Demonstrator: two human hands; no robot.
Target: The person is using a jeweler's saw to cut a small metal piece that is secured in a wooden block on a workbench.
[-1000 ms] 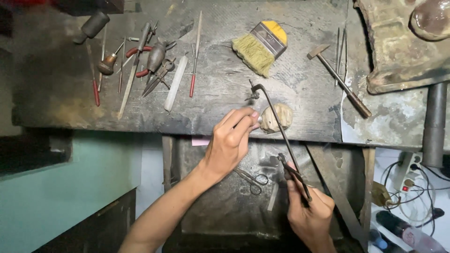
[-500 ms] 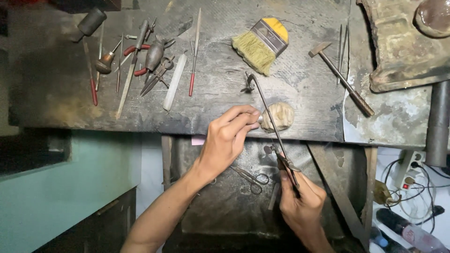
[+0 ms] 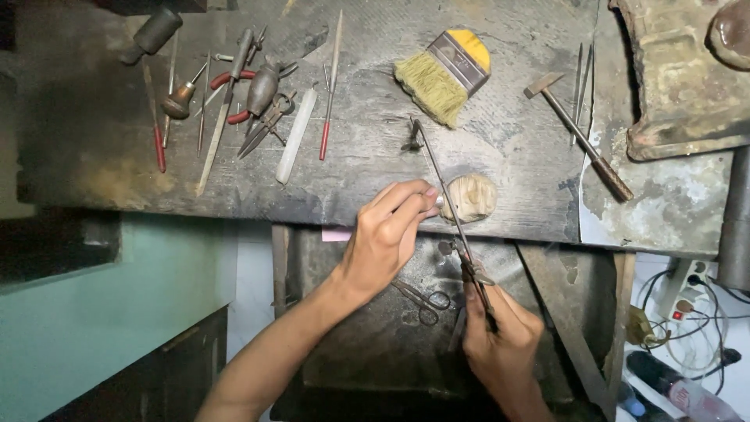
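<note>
The right hand is gripping a thin dark metal saw frame; the left hand is pinching a small silvery piece against it.

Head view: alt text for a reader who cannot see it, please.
The right hand grips a jeweller's saw frame, whose blade crosses a small piece pinched in the left hand against a wooden bench peg. Files, pliers, a brush and a hammer lie on the worn workbench.

The tiny piece pinched at the left fingertips is unreadably small.
</note>
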